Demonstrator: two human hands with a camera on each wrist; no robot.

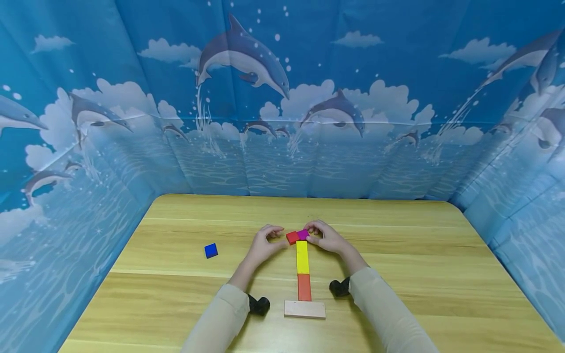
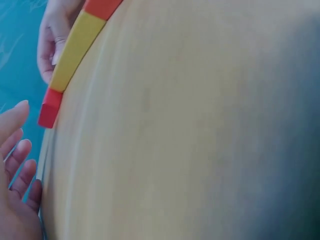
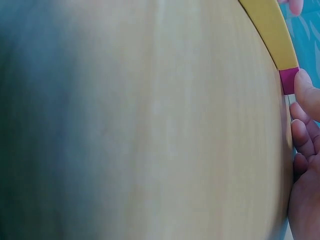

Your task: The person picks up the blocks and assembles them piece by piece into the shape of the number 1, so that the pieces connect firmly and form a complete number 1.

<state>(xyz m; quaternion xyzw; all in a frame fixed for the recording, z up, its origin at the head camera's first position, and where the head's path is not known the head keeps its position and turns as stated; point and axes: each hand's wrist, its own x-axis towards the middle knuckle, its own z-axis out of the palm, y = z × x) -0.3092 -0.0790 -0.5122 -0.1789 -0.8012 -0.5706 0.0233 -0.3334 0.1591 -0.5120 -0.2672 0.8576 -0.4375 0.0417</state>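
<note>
In the head view, a red block [image 1: 292, 238] and a purple block [image 1: 302, 235] lie side by side at the far end of a yellow block [image 1: 302, 257]. My right hand [image 1: 325, 237] pinches the purple block between thumb and fingers; its thumb [image 3: 303, 80] presses the block's side in the right wrist view. Just left of the red block is my left hand [image 1: 265, 244], thumb and fingers spread around a gap. The left wrist view shows that thumb [image 2: 17, 116] apart from the red block.
An orange-red block [image 1: 304, 287] continues the line below the yellow one, ending at a pale wooden plank [image 1: 304, 309] laid crosswise. Off to the left on the table [image 1: 397, 235] sits a blue block [image 1: 211, 250]. Behind hangs a dolphin-print curtain [image 1: 282, 162].
</note>
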